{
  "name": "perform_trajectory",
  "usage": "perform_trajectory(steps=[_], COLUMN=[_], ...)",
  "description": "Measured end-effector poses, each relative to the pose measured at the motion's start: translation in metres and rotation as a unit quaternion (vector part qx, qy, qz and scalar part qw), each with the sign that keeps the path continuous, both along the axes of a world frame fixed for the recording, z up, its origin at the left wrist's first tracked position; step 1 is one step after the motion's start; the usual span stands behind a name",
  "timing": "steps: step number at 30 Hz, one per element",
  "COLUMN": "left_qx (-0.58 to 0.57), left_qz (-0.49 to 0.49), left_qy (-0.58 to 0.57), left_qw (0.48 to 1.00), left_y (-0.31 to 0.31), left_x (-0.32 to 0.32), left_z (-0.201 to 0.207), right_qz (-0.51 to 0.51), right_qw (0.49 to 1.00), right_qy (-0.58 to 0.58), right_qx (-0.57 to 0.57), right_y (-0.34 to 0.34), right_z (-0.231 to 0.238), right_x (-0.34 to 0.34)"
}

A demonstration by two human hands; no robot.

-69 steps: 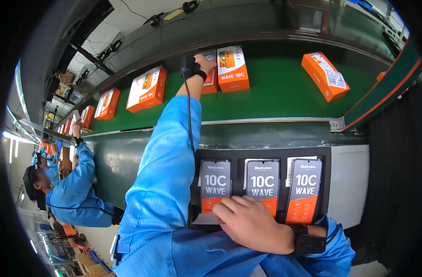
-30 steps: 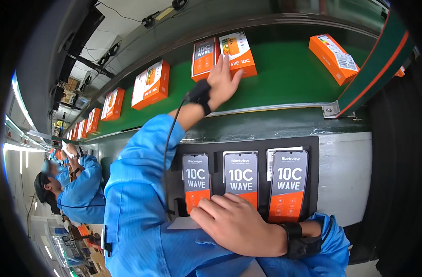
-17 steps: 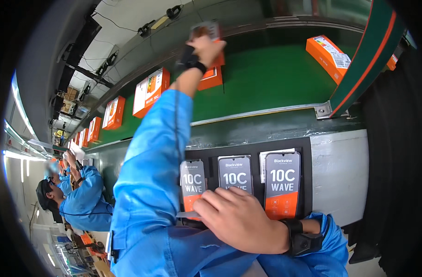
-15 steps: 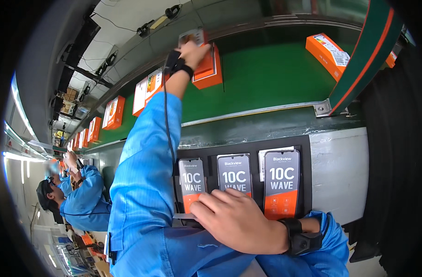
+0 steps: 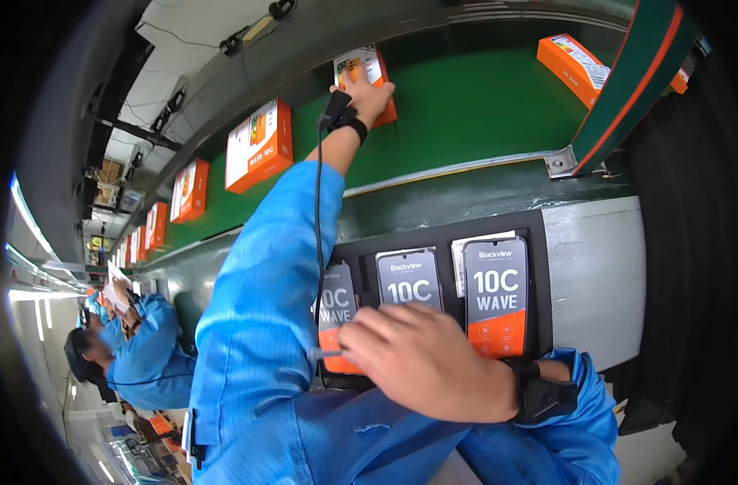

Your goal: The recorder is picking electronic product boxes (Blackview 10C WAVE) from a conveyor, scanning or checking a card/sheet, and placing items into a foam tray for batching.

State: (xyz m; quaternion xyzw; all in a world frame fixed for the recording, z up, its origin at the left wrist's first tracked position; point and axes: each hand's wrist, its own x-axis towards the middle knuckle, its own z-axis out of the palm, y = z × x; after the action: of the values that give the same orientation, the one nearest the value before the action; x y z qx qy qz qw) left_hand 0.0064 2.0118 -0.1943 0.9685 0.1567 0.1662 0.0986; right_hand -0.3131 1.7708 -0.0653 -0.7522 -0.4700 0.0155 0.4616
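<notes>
My left hand point(image 5: 369, 95) reaches far over the green belt, fingers spread on the printed top of an orange-and-white phone box point(image 5: 383, 113). My right hand point(image 5: 421, 360) is closed, pinching a thin grey strip point(image 5: 328, 353) between thumb and fingers. It hovers over the near part of three smartphones with grey-and-orange screen films: a left phone point(image 5: 337, 299), a middle phone point(image 5: 409, 284) partly covered by my fingers, and a right phone point(image 5: 496, 299). They lie on a black mat point(image 5: 535, 250). A white label card point(image 5: 459, 267) shows from behind the right phone.
Several more orange boxes stand along the belt point(image 5: 458, 113), among them a large box point(image 5: 260, 145) at left and another box point(image 5: 567, 73) at far right. A green post point(image 5: 628, 89) rises at the belt's edge. A co-worker point(image 5: 147, 356) in blue sits at left.
My left hand has moved slightly right and down; the orange piece under it stood off the box before, and now the box's printed top shows there. My right hand still pinches the strip.
</notes>
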Motion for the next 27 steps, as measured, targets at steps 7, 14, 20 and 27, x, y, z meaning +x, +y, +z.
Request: perform_trajectory(steps=[7,14,20,27], left_qx=[-0.634,-0.567,-0.552,-0.277], left_qz=[-0.104,0.013,-0.199,-0.015], left_qy=[-0.018,-0.037,0.007,0.080], left_qw=[0.766,0.822,0.810,0.957], left_y=[0.019,0.077,0.070,0.021], left_x=[-0.016,-0.084,-0.296,-0.479], left_z=[0.041,0.037,0.134,0.115], right_qz=[-0.252,-0.255,-0.125,-0.233], right_qw=[0.966,0.967,0.989,0.968], right_qy=[-0.049,0.005,0.066,-0.092], right_qx=[-0.004,-0.017,-0.033,0.012], right_y=[-0.049,-0.054,0.063,0.082], right_z=[0.018,-0.036,-0.087,-0.074], right_x=[0.042,0.243,0.334,0.326])
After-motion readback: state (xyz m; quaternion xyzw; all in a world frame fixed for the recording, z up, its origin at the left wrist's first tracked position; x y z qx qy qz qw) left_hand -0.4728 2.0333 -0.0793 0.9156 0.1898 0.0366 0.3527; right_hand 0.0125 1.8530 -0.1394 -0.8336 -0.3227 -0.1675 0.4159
